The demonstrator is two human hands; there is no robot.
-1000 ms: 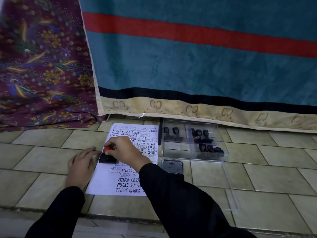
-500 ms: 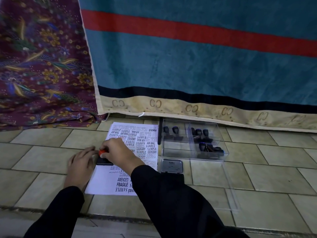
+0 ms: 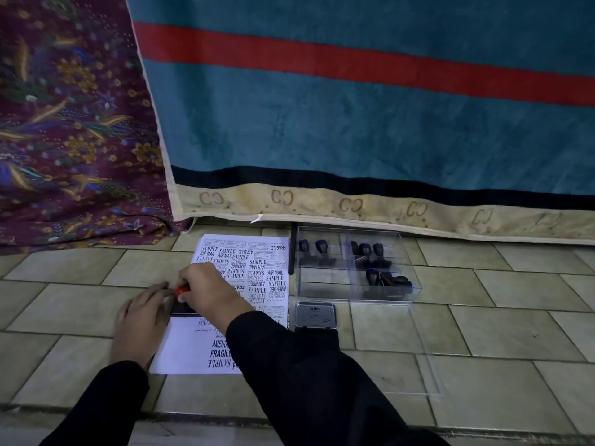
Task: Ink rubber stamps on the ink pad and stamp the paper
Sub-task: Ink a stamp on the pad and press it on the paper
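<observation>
1. A person's right hand [image 3: 209,291] curls its fingers round the red handle of a black-based rubber stamp [image 3: 184,309], set on the left edge of a white sheet of paper [image 3: 183,346] crowded with black imprints.
2. The left hand [image 3: 141,323] lies flat just beside the stamp — fingers straight, holding nothing — across the paper's edge and the tiled floor [image 3: 483,329].
3. Right of the sheet sits a grey metal ink pad tin [image 3: 315,314]; behind it is a clear plastic box [image 3: 325,284] of dark stamps [image 3: 365,251].

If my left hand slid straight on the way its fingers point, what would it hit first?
Probably the stamp the right hand grips on the paper; the left hand has its fingertips right beside it, perhaps touching.
</observation>
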